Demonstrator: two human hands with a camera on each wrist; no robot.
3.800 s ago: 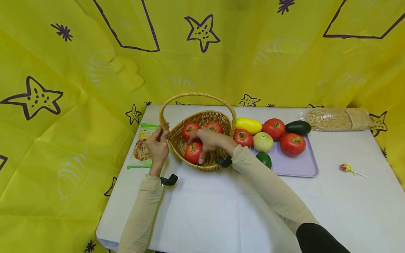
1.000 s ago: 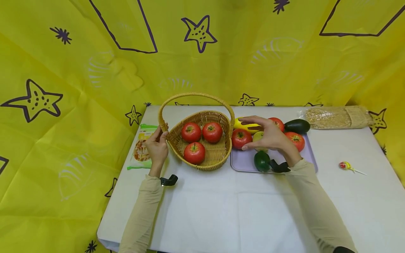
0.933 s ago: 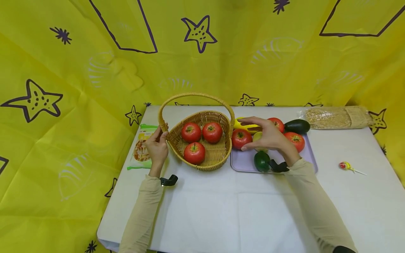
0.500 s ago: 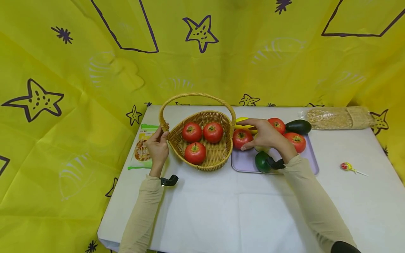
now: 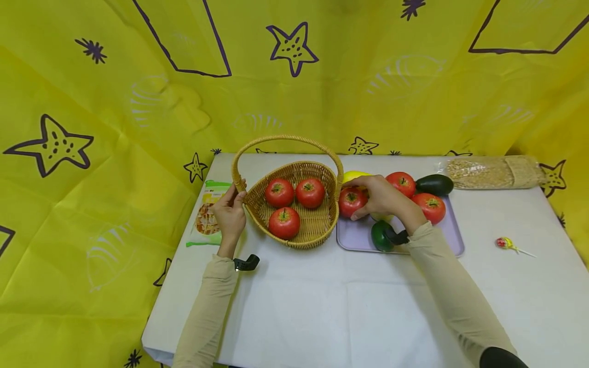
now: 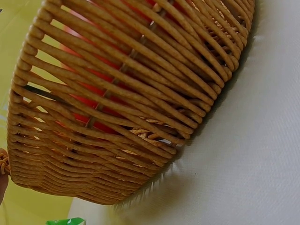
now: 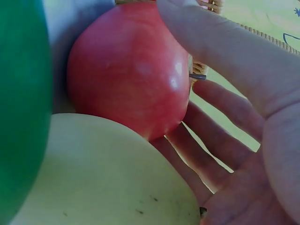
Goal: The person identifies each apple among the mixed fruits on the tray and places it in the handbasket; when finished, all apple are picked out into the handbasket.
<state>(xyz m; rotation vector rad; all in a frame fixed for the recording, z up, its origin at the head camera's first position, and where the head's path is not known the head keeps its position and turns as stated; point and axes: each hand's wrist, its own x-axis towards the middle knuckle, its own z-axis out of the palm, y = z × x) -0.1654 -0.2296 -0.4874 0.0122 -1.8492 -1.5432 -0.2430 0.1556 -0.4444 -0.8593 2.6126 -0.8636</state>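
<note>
My left hand (image 5: pixel 230 217) pinches the wicker basket (image 5: pixel 317 236) at its left side, by the foot of the handle; several fingers are hidden behind it. Three red apples lie inside: a left one (image 5: pixel 279 192), a right one (image 5: pixel 310 193) and a front one (image 5: pixel 284 223). Over the lilac tray (image 5: pixel 354 241), my right hand (image 5: pixel 386 197) has its thumb and fingers around another red apple (image 5: pixel 352 202). In the right wrist view, the thumb rests on this apple (image 7: pixel 131 70) and the fingers reach behind it. A pale green fruit (image 7: pixel 108 173) sits right beside it.
The tray also bears a dark green fruit (image 5: pixel 382 236), a yellow fruit (image 5: pixel 353 176), red tomato-like fruits (image 5: pixel 430 207) and a dark elongated one (image 5: pixel 434 185). A food packet (image 5: pixel 206 220) lies left of the basket. At right are a lollipop (image 5: pixel 506 243) and a grain bag (image 5: pixel 492 173).
My right hand has left the basket's front apple, moved right to the tray, and closed around the apple nearest the basket. My left hand has stayed on the basket.
</note>
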